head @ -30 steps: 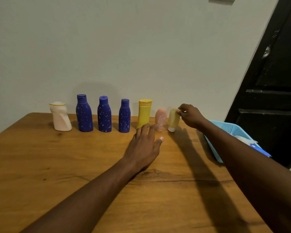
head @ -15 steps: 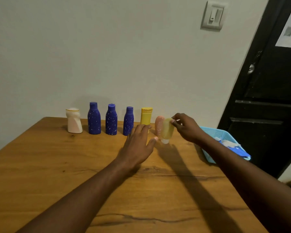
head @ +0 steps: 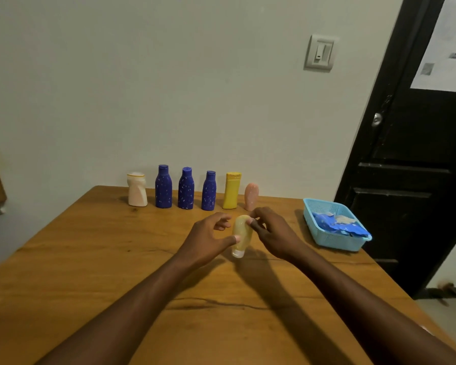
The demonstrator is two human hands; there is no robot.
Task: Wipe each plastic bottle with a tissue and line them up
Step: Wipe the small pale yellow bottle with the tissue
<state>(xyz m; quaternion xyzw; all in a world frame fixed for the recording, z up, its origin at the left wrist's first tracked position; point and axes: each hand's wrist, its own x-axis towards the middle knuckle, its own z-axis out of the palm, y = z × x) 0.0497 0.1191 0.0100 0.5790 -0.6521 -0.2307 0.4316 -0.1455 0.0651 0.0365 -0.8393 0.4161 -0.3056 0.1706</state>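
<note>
The wooden table point(head: 90, 259) fills the lower view, with a black door point(head: 406, 180) at 3 o'clock. A blue basket point(head: 327, 243) holding blue packets sits at 3 o'clock of the hands, apart from them. At 12 o'clock stands a row by the wall: a white bottle point(head: 137, 191), three blue bottles point(head: 186, 189), a yellow bottle point(head: 231, 192) and a pink bottle point(head: 251, 194). The left hand point(head: 208, 238) and right hand point(head: 271, 233) are close together at the table's middle. Both grip the pale yellow bottle point(head: 241, 233), which is cap down and slightly tilted. The left thumb is at its 9 o'clock and the right fingertips at 1 o'clock.

Bare forearms, bare hands point(head: 207, 239), short fingernails.
</note>
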